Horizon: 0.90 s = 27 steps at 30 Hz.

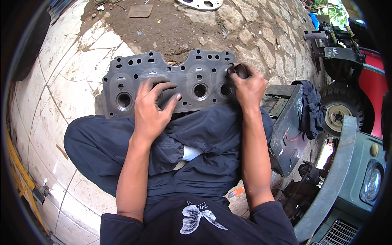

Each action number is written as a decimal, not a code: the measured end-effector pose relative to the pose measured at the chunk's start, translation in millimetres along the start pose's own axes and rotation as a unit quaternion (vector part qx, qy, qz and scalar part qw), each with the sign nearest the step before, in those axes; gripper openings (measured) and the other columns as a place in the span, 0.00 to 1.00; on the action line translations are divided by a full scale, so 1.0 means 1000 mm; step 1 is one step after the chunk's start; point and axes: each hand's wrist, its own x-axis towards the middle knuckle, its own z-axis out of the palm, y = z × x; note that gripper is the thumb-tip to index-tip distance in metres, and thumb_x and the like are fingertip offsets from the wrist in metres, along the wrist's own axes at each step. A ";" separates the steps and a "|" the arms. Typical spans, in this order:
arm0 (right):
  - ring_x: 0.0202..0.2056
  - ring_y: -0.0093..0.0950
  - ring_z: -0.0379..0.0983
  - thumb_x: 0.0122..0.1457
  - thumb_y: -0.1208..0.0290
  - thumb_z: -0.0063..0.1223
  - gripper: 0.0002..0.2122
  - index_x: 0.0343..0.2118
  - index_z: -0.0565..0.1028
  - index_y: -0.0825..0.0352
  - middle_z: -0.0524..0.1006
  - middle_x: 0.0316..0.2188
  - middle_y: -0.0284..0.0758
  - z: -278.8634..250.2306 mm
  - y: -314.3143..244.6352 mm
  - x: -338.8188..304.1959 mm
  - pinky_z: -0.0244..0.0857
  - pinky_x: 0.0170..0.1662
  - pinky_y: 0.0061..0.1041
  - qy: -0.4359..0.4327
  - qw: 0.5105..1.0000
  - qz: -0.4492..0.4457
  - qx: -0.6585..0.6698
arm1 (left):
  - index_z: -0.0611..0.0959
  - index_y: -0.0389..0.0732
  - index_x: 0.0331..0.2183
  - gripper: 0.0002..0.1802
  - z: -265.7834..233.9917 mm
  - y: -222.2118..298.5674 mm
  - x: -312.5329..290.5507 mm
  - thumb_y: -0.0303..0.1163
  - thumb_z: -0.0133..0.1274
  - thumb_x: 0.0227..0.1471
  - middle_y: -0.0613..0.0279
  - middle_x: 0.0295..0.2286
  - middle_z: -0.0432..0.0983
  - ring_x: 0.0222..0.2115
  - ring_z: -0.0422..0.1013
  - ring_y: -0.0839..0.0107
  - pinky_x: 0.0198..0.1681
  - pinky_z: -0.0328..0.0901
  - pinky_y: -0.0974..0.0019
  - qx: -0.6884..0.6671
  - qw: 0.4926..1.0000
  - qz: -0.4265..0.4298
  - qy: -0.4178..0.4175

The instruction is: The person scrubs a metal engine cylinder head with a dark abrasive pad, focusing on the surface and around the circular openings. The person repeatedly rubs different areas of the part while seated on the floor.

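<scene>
Grey cylinder head under 2 hands, beyond the folded legs

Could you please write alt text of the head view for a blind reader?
A grey metal plate with many round holes lies by a seated person's dark trousers; the left hand spreads over its middle, and the right hand seems to pinch a small dark curled piece near the plate's right end. A black tyre stands farther right.
</scene>
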 end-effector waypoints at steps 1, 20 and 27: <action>0.35 0.35 0.87 0.49 0.74 0.68 0.14 0.41 0.88 0.62 0.88 0.34 0.41 0.001 0.000 -0.002 0.79 0.44 0.33 -0.003 1.000 -0.011 0.004 | 0.90 0.40 0.42 0.15 0.000 0.000 0.000 0.31 0.70 0.50 0.55 0.43 0.81 0.46 0.77 0.56 0.49 0.71 0.57 0.001 1.000 0.000 0.000; 0.33 0.34 0.87 0.53 0.72 0.70 0.08 0.34 0.87 0.68 0.87 0.31 0.43 0.011 -0.010 -0.015 0.77 0.42 0.32 0.052 0.998 -0.019 0.005 | 0.89 0.42 0.42 0.17 0.001 0.001 -0.002 0.32 0.71 0.48 0.54 0.44 0.80 0.49 0.74 0.52 0.54 0.70 0.52 -0.019 1.000 -0.016 -0.008; 0.31 0.34 0.87 0.53 0.78 0.64 0.05 0.33 0.86 0.68 0.88 0.29 0.41 0.014 -0.008 -0.018 0.77 0.41 0.31 0.063 0.998 -0.024 0.002 | 0.89 0.42 0.43 0.17 0.000 0.001 -0.003 0.33 0.72 0.49 0.53 0.44 0.79 0.49 0.74 0.51 0.53 0.70 0.52 -0.014 1.000 -0.003 -0.008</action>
